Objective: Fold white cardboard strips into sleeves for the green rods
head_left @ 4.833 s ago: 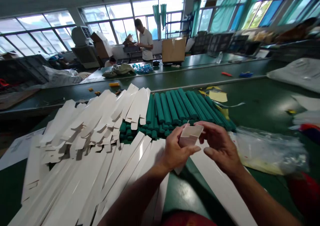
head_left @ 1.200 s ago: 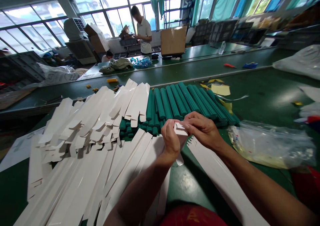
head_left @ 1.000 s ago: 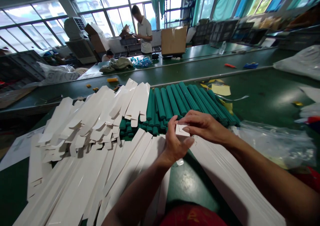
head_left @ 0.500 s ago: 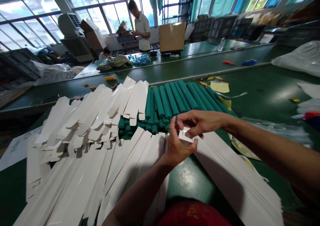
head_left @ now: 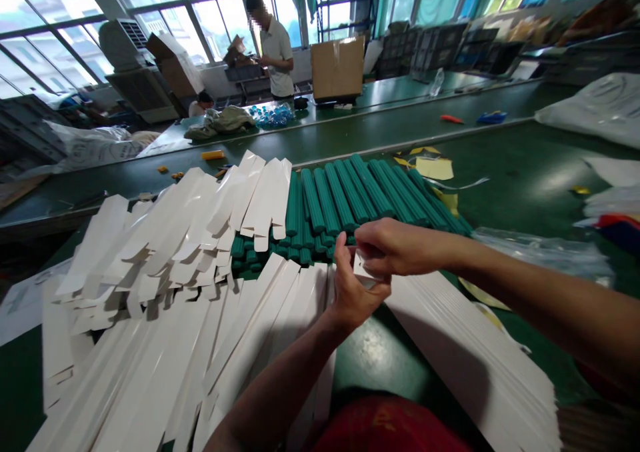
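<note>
My left hand [head_left: 351, 285] is wrapped round a white cardboard box [head_left: 364, 276], whose end points toward me. Bent over that end, my right hand [head_left: 390, 247] has its fingers curled against the carton and covers most of it. How far the end flaps are folded is hidden. Just beyond my hands lie green ribbed rods [head_left: 345, 195], stacked side by side. To the left is a heap of white long boxes [head_left: 175, 225], several with end flaps sticking out. A stack of flat white cartons [head_left: 470, 352] lies under and to the right of my right forearm.
More white cartons [head_left: 145, 365] cover the table's near left. Clear plastic bags [head_left: 545, 252] and yellow paper [head_left: 434, 168] lie to the right. Across the green workbench [head_left: 390, 127], a person [head_left: 274, 49] stands beside a brown cardboard box [head_left: 337, 71].
My right fingers have curled in and closed over the box end, hiding more of it. My left hand keeps its hold. The whole view has shifted slightly.
</note>
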A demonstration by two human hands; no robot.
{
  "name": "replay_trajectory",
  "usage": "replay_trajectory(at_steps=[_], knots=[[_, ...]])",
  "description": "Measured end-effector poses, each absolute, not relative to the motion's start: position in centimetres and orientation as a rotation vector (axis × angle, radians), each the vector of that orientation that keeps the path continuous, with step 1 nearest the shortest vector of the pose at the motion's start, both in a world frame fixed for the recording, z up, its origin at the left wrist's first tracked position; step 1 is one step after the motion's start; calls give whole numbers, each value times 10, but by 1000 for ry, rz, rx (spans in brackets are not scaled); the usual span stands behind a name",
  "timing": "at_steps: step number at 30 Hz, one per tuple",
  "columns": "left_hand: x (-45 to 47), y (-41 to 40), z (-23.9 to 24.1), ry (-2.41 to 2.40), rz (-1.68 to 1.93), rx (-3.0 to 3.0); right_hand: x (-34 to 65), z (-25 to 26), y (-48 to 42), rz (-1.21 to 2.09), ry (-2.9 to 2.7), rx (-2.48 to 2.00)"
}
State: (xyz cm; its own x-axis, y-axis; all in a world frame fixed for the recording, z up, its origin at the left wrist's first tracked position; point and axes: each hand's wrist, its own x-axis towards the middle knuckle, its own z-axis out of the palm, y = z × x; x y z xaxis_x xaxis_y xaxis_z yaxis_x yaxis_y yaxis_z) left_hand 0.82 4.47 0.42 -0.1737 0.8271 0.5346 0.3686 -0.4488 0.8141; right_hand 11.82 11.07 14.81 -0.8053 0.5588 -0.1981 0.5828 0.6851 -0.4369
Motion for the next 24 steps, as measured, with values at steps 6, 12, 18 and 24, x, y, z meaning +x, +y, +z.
replay_trajectory(at_steps=[6, 12, 18, 24], knots=[[6, 43, 6, 1374, 1665, 1763, 115, 153, 107, -631, 2832, 915], [9, 43, 1, 1311, 1741, 1744, 123, 147, 118, -1257, 2551, 923], [7, 45, 2, 1339, 1764, 1796, 122, 146, 114, -974, 2722, 1053], [8, 45, -3, 1393, 1699, 1728, 120, 126, 109, -1505, 2629, 1315]])
